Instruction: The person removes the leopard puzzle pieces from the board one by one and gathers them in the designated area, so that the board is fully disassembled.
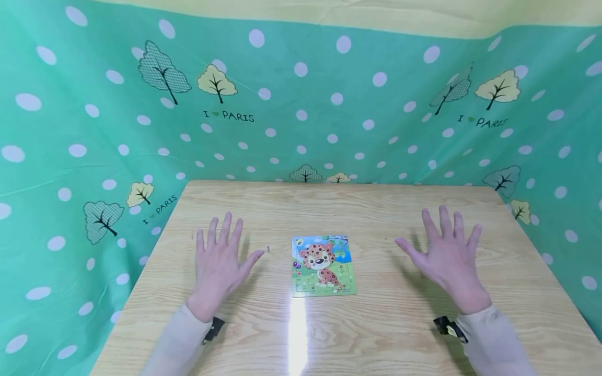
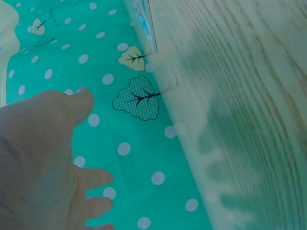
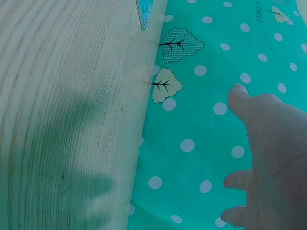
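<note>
A square jigsaw puzzle (image 1: 323, 266) with a cartoon spotted cub on it lies flat in the middle of the wooden table. My left hand (image 1: 220, 266) hovers to its left, fingers spread and straight, holding nothing. On the other side my right hand (image 1: 449, 261) is spread the same way, also holding nothing and well apart from the puzzle. In the left wrist view only a sliver of the puzzle (image 2: 143, 19) shows at the top edge; the right wrist view shows just one corner of the puzzle (image 3: 145, 12).
The light wooden table (image 1: 376, 334) reaches back to a green polka-dot cloth (image 1: 301, 99) with printed trees, which hangs behind and along both sides. A bright strip of reflected light lies in front of the puzzle. Dark straps (image 1: 213, 330) sit at both wrists.
</note>
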{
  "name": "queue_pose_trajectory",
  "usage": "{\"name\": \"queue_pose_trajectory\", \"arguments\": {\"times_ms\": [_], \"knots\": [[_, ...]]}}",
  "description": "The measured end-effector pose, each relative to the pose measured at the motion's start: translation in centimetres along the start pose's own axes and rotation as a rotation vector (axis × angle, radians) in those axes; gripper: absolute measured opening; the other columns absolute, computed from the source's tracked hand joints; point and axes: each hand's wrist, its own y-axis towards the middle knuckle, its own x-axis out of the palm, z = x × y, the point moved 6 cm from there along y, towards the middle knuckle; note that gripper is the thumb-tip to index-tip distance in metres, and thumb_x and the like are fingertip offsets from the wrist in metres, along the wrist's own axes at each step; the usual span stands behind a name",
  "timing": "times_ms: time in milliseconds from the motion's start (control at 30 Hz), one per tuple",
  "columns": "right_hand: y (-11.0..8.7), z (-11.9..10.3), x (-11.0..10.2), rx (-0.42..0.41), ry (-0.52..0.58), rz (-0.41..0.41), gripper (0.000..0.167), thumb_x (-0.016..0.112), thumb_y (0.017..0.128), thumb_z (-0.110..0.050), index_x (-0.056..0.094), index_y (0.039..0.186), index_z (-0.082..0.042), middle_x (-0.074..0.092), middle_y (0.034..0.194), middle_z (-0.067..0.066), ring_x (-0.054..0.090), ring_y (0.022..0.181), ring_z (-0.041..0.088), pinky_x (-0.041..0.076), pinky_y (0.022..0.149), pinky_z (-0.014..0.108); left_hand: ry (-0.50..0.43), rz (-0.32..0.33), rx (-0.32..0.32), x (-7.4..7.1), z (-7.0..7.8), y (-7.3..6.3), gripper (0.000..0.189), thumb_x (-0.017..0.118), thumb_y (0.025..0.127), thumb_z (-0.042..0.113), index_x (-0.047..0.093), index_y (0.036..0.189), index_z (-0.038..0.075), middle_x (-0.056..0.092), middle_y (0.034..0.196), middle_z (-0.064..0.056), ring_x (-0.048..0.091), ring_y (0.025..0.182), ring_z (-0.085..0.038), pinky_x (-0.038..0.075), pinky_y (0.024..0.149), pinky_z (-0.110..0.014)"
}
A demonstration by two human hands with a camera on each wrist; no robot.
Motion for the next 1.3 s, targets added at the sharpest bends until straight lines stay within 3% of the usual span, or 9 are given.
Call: {"name": "queue_pose_trajectory", "arguments": {"times_ms": [200,300,433,533,633,767,900,1100,1300], "knots": [[-0.2,-0.1,0.0,-0.004,0.013,0.018,0.101,0.051,0.098,-0.076,0.030,0.168,-0.007,0.012,0.173,0.035,0.012,0.155,0.065,-0.010,0.117,0.087,0.008,0.004,-0.001,0.0,-0.1,0.2,0.094,0.056,0.098,0.072,0.038,0.165,0.009,0.024,0.176,-0.021,0.021,0.161,-0.050,0.013,0.129,-0.073],[-0.4,-0.6,0.0,-0.026,0.062,0.053,0.093,0.057,0.100,-0.069,0.037,0.164,-0.004,0.021,0.170,0.038,0.026,0.148,0.067,0.008,0.116,0.089,0.000,-0.009,0.001,0.1,0.0,0.3,0.094,0.056,0.098,0.072,0.038,0.165,0.009,0.023,0.176,-0.021,0.022,0.161,-0.050,0.015,0.129,-0.073],[-0.6,-1.6,0.0,-0.081,0.175,0.157,0.072,0.071,0.100,-0.046,0.054,0.151,0.002,0.044,0.156,0.039,0.048,0.131,0.065,0.036,0.103,0.083,-0.042,-0.022,0.024,0.5,0.5,0.2,0.090,0.060,0.099,0.067,0.041,0.164,0.009,0.024,0.176,-0.021,0.026,0.159,-0.051,0.023,0.127,-0.073],[-0.6,-2.4,0.4,-0.110,0.250,0.211,0.054,0.074,0.099,-0.033,0.065,0.139,0.002,0.060,0.142,0.034,0.058,0.123,0.058,0.045,0.098,0.076,-0.114,-0.027,0.048,0.9,1.1,0.2,0.085,0.065,0.098,0.061,0.045,0.161,0.008,0.026,0.175,-0.022,0.032,0.156,-0.052,0.030,0.124,-0.072],[-0.6,-3.2,1.3,-0.112,0.307,0.210,0.044,0.074,0.100,-0.028,0.070,0.133,0.000,0.067,0.133,0.028,0.063,0.120,0.051,0.050,0.097,0.070,-0.195,-0.048,0.065,1.5,1.7,0.1,0.082,0.068,0.098,0.057,0.047,0.159,0.006,0.028,0.174,-0.022,0.036,0.154,-0.052,0.035,0.122,-0.072],[-0.5,-4.2,2.4,-0.116,0.355,0.167,0.040,0.072,0.102,-0.028,0.072,0.132,-0.001,0.071,0.128,0.023,0.070,0.108,0.041,0.059,0.085,0.060,-0.280,-0.087,0.085,2.3,2.6,0.0,0.081,0.072,0.097,0.052,0.047,0.160,0.007,0.033,0.172,-0.023,0.041,0.151,-0.052,0.038,0.119,-0.073],[-0.3,-5.4,3.4,-0.129,0.427,0.107,0.038,0.072,0.102,-0.027,0.072,0.131,-0.002,0.074,0.120,0.019,0.072,0.094,0.031,0.061,0.075,0.045,-0.337,-0.132,0.111,3.1,3.5,-0.1,0.081,0.074,0.097,0.049,0.047,0.159,0.006,0.040,0.168,-0.024,0.044,0.150,-0.051,0.038,0.119,-0.073],[0.0,-7.6,4.8,-0.160,0.557,-0.005,0.035,0.074,0.101,-0.021,0.072,0.129,0.000,0.076,0.112,0.014,0.072,0.088,0.020,0.062,0.075,0.033,-0.371,-0.204,0.157,4.5,5.0,-0.3,0.079,0.069,0.099,0.052,0.047,0.160,0.006,0.042,0.167,-0.023,0.044,0.151,-0.048,0.038,0.121,-0.070],[0.0,-10.6,6.4,-0.245,0.589,-0.144,0.038,0.075,0.100,-0.022,0.071,0.133,-0.002,0.076,0.112,0.007,0.070,0.091,0.013,0.061,0.078,0.026,-0.407,-0.284,0.188,5.4,6.7,-0.4,0.078,0.067,0.100,0.054,0.047,0.160,0.009,0.043,0.167,-0.022,0.043,0.152,-0.047,0.037,0.122,-0.069]]}}
